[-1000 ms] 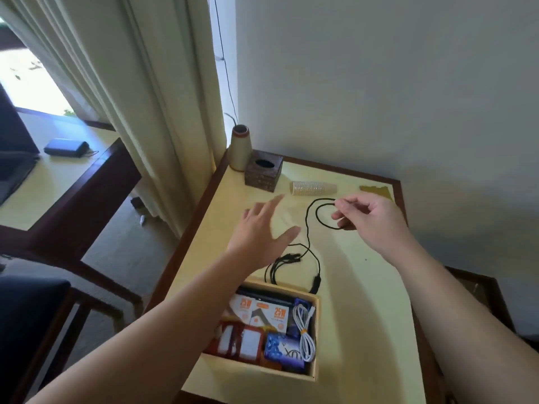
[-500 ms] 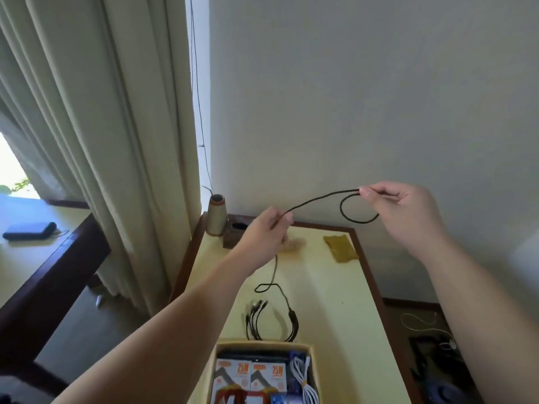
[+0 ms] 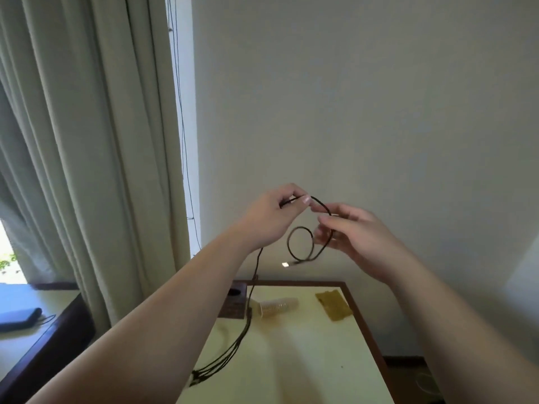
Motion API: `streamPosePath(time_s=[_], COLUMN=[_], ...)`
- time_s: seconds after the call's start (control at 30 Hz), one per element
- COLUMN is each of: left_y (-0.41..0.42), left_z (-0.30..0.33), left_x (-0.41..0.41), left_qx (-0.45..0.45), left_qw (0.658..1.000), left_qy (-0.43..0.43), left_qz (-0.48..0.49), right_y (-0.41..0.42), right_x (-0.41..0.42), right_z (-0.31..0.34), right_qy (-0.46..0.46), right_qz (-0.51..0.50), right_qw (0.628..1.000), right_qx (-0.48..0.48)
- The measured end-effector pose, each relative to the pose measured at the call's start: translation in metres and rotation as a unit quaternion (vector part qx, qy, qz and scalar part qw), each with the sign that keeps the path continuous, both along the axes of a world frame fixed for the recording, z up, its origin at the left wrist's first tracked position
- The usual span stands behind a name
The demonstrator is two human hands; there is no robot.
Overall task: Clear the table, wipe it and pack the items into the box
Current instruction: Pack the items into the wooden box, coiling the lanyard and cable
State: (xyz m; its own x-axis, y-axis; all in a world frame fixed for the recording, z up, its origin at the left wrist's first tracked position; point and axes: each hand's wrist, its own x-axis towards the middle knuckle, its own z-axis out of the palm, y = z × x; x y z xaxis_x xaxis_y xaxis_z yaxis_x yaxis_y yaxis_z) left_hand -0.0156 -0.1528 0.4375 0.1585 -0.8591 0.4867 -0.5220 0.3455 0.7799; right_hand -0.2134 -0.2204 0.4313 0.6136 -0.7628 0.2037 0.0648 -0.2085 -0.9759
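Over at nine o'clock the curtain [image 3: 87,141] fills the left side, and the view has tilted up since half a second ago, so the box has dropped out of sight below. Left hand [image 3: 269,218] is raised just left of centre, thumb and forefinger pinching the black cable [image 3: 300,243]; it has swung in from the left and now sits right beside its partner. From that pinch the cable's tail drops toward six o'clock, its split connector ends hanging near the near-left edge of the table [image 3: 364,316], where a moment ago much of it lay slack on the top. Just right of centre a small loop has formed, its silver plug dangling beneath. Right hand [image 3: 354,243], at three o'clock of the loop, has fingers curled round the coil, holding it. My read: the cable is being wound for packing. On the table lie a tipped plastic cup [image 3: 277,307] and, at its three o'clock, an olive cloth [image 3: 334,305], so clearing and wiping look undone
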Motion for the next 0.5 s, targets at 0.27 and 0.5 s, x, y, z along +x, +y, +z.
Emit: streamPosePath(time_s=[0.27,0.5], left_y=[0.016,0.009], left_z=[0.034,0.024], left_x=[0.051,0.027], left_qx=[-0.006,0.092], left_qw=[0.981,0.98], left_qy=[0.063,0.037], left_qz=[0.184,0.172], right_y=[-0.037,-0.03], right_x=[-0.04,-0.012], right_z=[0.013,0.026], right_qy=[0.164,0.169], right_qz=[0.0,0.044], right_qw=[0.98,0.975], right_qx=[-0.116,-0.139])
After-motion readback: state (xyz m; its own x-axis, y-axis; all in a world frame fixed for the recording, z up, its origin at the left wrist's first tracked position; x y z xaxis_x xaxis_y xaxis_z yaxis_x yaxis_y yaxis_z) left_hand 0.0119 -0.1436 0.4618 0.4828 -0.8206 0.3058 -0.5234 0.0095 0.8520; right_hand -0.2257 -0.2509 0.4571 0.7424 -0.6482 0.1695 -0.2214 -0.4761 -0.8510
